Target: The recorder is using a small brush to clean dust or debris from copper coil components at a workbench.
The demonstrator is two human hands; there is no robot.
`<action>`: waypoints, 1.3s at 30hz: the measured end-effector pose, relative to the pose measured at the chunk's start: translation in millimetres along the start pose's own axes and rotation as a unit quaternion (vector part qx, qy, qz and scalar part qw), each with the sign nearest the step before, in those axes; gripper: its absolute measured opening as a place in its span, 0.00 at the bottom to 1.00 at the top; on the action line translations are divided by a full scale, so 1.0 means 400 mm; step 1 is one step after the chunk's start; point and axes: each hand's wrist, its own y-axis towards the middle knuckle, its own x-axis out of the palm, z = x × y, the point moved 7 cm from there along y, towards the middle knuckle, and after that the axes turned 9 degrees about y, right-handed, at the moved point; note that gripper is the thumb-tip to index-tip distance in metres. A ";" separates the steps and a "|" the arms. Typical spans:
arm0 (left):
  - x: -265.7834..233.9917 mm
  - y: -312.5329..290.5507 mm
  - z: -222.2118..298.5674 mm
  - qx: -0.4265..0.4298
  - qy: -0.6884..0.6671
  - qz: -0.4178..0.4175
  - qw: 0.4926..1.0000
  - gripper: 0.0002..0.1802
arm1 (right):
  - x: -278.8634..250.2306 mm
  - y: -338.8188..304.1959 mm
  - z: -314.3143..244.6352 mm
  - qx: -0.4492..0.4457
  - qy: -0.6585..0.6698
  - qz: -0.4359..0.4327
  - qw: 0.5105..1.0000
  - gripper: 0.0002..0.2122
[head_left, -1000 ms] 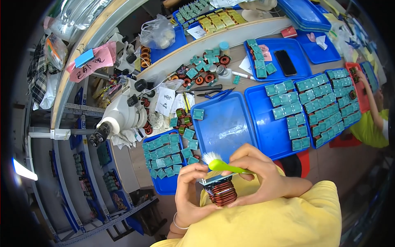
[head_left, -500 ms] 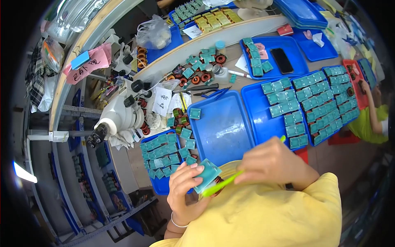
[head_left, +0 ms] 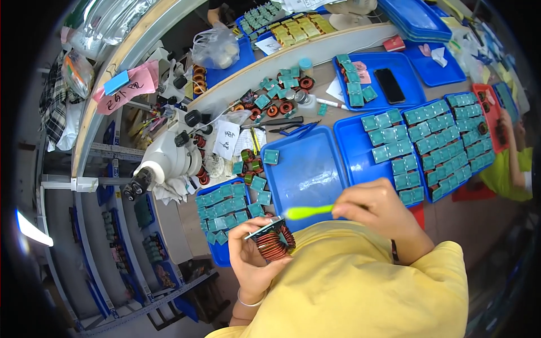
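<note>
The left hand (head_left: 256, 265) is clamped around one copper-wound coil (head_left: 273, 242) on a green base, held close to the chest, while the right hand (head_left: 377, 211) pinches one lime-green brush (head_left: 307, 212) just above it. A hard stroke could tip the coil from the fingers. Beyond the grip lie three large blue trays (head_left: 307, 174), one bare.
</note>
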 end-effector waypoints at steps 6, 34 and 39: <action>0.001 0.000 0.014 0.035 0.007 -0.008 0.999 0.35 | 0.066 -0.008 -0.047 -0.145 0.030 -0.029 0.989 0.06; -0.513 -0.183 -0.458 -0.079 -0.389 0.253 0.882 0.17 | -0.045 -0.193 0.364 0.297 0.191 0.080 0.932 0.19; -0.630 -0.329 -0.570 -0.147 -0.136 0.386 0.900 0.18 | -0.083 -0.246 0.414 0.326 0.184 0.145 0.916 0.20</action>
